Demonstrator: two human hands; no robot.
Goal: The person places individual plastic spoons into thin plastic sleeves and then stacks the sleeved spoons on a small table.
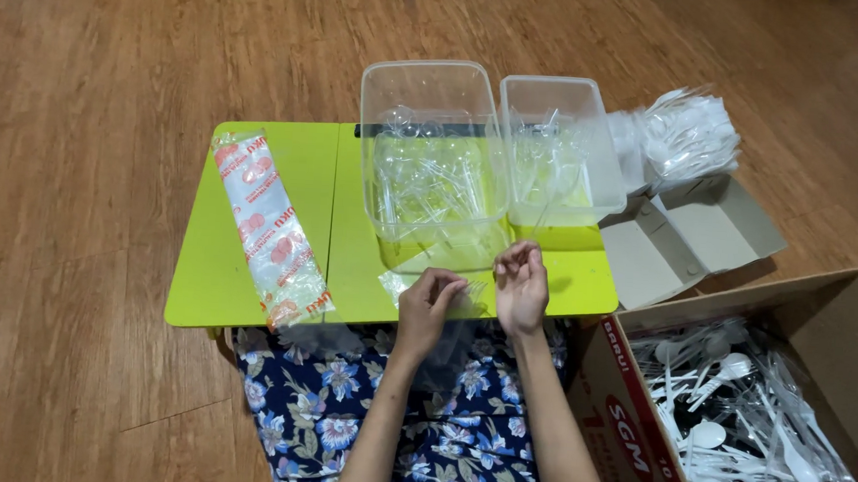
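Both of your hands meet at the near edge of the green table [247, 289], just in front of the larger clear tub [434, 162]. Your left hand [429, 306] is curled around a small clear plastic bag [465, 298], fingers pinched on it; your right hand [522, 288] is half closed with fingertips together beside the bag's top, though whether it grips the film or something thin I cannot tell. Judging by the scene, the work looks well underway but far from finished: both tubs, the larger and the smaller clear tub [564, 150], already hold clear pieces, while the cardboard box [634, 452] at your right is heaped with white plastic cutlery [736, 419]. A printed bag roll [271, 229] lies on the table's left half. Transparent contents blur together, the box is cut off by the frame, and the bag's contents are unreadable.
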